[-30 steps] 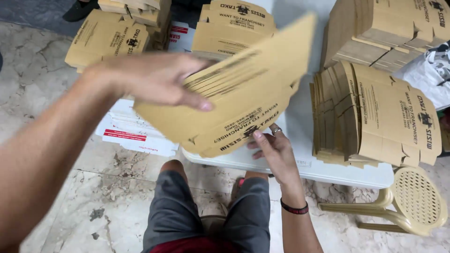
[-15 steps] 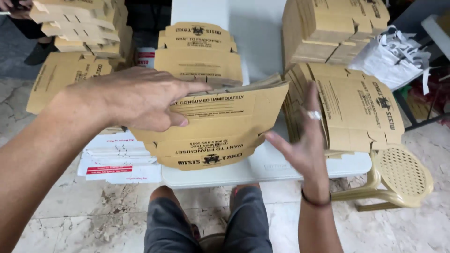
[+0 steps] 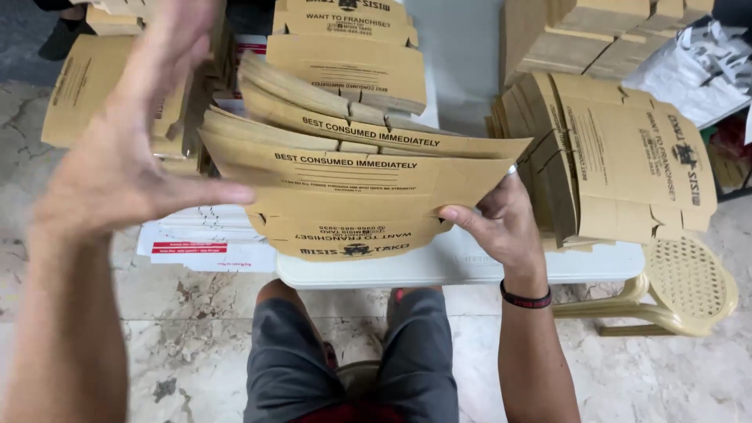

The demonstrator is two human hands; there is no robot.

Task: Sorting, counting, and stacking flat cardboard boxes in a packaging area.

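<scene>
A flat brown cardboard box blank with black print is held over the near edge of a white table. My right hand grips its right edge, thumb underneath. My left hand is lifted off the blank at its left, fingers spread, blurred and holding nothing. Behind the blank lies a low stack of the same flattened boxes.
A leaning stack of box blanks stands at the table's right. More stacks sit at the left above white flat packs. A cream plastic stool is at the right. My knees are under the table, over marble floor.
My left hand has let go of the blank and risen to the left. My right hand has closed on its right edge. The blank has partly opened, its panels fanned apart.
</scene>
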